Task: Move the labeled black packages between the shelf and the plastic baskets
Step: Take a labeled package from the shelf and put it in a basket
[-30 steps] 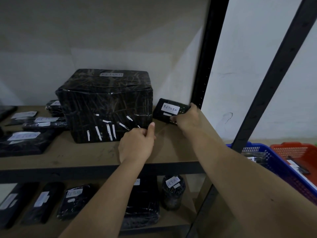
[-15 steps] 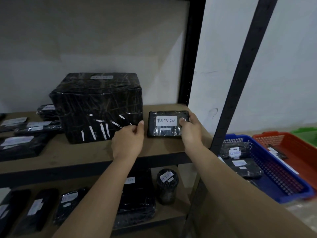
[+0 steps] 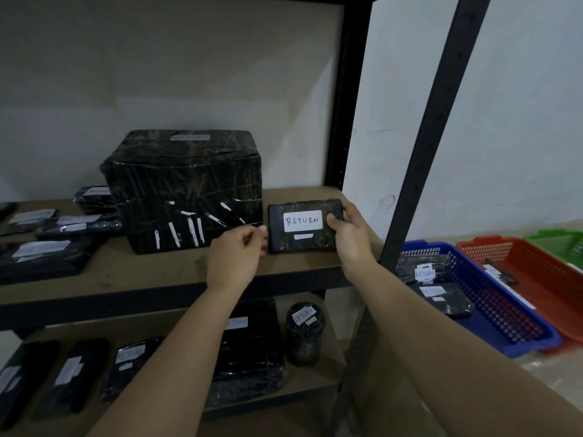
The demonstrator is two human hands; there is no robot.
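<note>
A small flat black package (image 3: 303, 241) with a white label reading RETURN stands upright at the right end of the upper shelf board (image 3: 164, 272). My right hand (image 3: 348, 238) grips its right edge, thumb across the front. Fingers curled, my left hand (image 3: 235, 257) pinches the package's left edge. Just left of it sits a large black wrapped box (image 3: 184, 190). A blue basket (image 3: 492, 298) on the floor to the right holds two labeled black packages (image 3: 441, 294).
Black shelf posts (image 3: 422, 152) rise between the shelf and the baskets. An orange basket (image 3: 533, 272) and a green one (image 3: 561, 241) lie beyond the blue one. Flat labeled packages (image 3: 41, 257) fill the shelf's left side. Several more and a black cylinder (image 3: 304, 335) sit on the lower shelf.
My right hand has brought the small package forward from behind the big box and stood it label-forward at the shelf's front. My left hand has shifted from the box's corner to the package's left edge.
</note>
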